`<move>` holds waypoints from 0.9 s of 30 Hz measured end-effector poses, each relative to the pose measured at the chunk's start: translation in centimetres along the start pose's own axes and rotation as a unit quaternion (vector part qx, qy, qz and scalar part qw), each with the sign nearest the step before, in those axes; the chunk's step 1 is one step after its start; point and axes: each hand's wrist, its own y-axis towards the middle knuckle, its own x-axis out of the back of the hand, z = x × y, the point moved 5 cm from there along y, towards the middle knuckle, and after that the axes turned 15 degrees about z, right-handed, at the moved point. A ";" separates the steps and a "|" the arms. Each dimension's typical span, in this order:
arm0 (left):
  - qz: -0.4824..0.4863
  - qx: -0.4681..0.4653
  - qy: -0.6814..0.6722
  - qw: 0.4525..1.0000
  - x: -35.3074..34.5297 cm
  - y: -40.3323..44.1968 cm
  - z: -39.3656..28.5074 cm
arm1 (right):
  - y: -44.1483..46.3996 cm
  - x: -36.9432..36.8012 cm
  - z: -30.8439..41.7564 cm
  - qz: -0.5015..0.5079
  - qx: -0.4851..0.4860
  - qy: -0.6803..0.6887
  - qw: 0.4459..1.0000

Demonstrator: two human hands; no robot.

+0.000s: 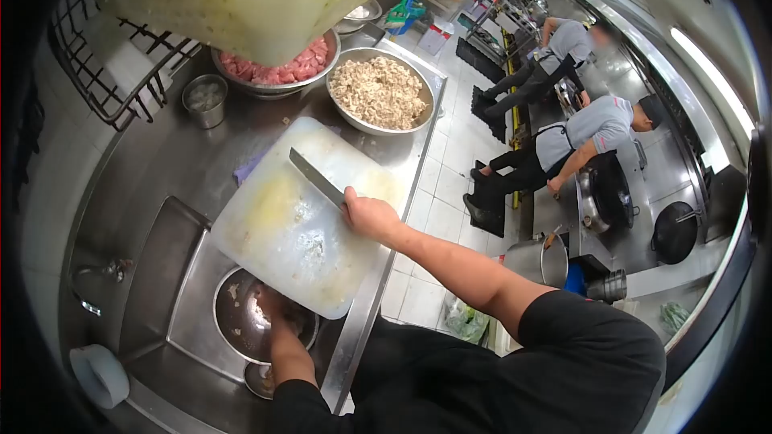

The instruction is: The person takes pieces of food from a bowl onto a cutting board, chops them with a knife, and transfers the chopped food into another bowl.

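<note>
My right hand (pixel 368 215) is wrapped round the handle of a kitchen knife (pixel 316 178). Its broad blade lies over a white cutting board (pixel 265 249), which has yellowish stains and wet, shiny patches. The board rests partly on the steel counter and overhangs the sink. My left hand (pixel 273 305) reaches into a round metal bowl (pixel 229 325) in the sink, just beyond the board's near corner. Its fingers are in shadow and blurred, so their grip is unclear. Some light scraps cling inside that bowl.
Beyond the board stand a bowl of pink raw meat (pixel 281 72), a bowl of beige chopped food (pixel 379 90) and a metal cup (pixel 207 101). A translucent greenish container (pixel 257 0) hangs close overhead. A faucet (pixel 95 293) is left; two people work at stoves right.
</note>
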 end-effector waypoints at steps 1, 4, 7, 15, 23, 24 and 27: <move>0.031 0.003 -0.075 0.997 -0.6 0.6 1.1 | -0.1 -0.1 0.3 0.013 -0.004 -0.008 1.000; -0.053 -0.039 -0.163 0.984 0.0 -0.4 2.3 | -0.5 -0.7 0.9 0.004 0.018 0.003 1.000; -0.060 -0.026 -0.185 0.981 3.8 -4.6 0.9 | -1.2 -1.1 1.7 -0.007 0.028 0.019 0.999; -0.171 -0.037 -0.384 0.907 13.5 -15.4 -0.2 | -1.1 -3.1 1.8 -0.128 0.087 -0.042 0.987; -0.049 -0.224 -0.520 0.823 23.5 -25.9 -16.8 | -0.2 -2.3 0.1 -0.100 0.133 0.051 0.985; -0.021 -0.244 -0.503 0.829 23.5 -25.8 -19.7 | -0.2 -1.9 0.0 -0.094 0.143 0.053 0.984; 0.014 -0.296 -0.387 0.873 22.0 -21.9 -26.7 | 0.8 -1.6 -1.5 -0.037 0.150 0.084 0.984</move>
